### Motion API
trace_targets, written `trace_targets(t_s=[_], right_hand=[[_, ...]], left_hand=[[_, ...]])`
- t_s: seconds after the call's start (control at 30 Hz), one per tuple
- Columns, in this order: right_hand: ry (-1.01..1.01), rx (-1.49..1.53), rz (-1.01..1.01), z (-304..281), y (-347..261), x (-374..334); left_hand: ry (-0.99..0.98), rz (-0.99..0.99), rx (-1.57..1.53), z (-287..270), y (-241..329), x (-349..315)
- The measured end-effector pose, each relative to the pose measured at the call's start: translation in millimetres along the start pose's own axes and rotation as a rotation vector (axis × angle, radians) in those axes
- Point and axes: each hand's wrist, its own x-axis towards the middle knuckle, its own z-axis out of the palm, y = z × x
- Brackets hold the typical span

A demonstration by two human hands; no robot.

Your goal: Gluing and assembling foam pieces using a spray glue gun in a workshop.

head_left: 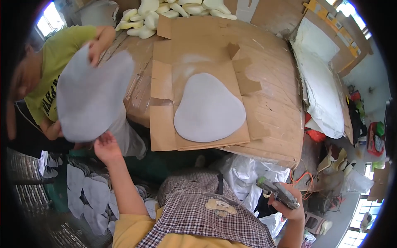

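Observation:
In my right hand (pixel 290 202) is a small metal spray gun (pixel 278 192), its nozzle end toward the upper left, the fingers wrapped round it. My left hand (pixel 107 148) reaches to the left, its fingers at the lower edge of a large grey rounded pad (pixel 93 97). A co-worker on the left also holds that pad, one hand (pixel 94 53) at its upper edge and the other (pixel 56 130) at its lower left. A second grey pad (pixel 210 108), rounded and roughly triangular, lies flat on an opened cardboard sheet (pixel 163 128) in front of me.
The cardboard sheet lies on a wide cardboard-covered work surface (pixel 273 82). Pale yellow foam pieces (pixel 182 8) are heaped at the far edge. More grey pads (pixel 93 192) lie low on the left. White sheeting (pixel 320 78) stands at the right, with an orange hose (pixel 304 178) below.

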Motion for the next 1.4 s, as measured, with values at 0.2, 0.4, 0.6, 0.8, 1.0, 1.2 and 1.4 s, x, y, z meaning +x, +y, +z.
trace_targets(t_s=[0.2,0.4,0.6,0.8,1.0,1.2,1.4], right_hand=[[0.206,0.064,-0.031,8,2,28],[0.410,0.013,0.026,-9,-6,9],[0.428,-0.063,0.111,-16,1,-32],[0.168,-0.077,0.102,-14,-7,-22],[0.213,-0.010,-0.198,-12,-8,24],[0.112,-0.311,0.062,-23,-22,7],[0.209,-0.164,-0.030,-21,-15,36]], left_hand=[[0.278,-0.253,0.149,-65,-49,-30],[0.208,-0.407,0.341,-52,-95,-59],[-0.038,-0.447,0.568,-49,-140,-65],[-0.272,-0.419,1.073,-64,-199,-61],[-0.626,-0.063,1.805,-39,-212,-89],[-0.716,0.155,1.999,-53,-214,-82],[-0.738,0.125,2.059,-37,-214,-95]])
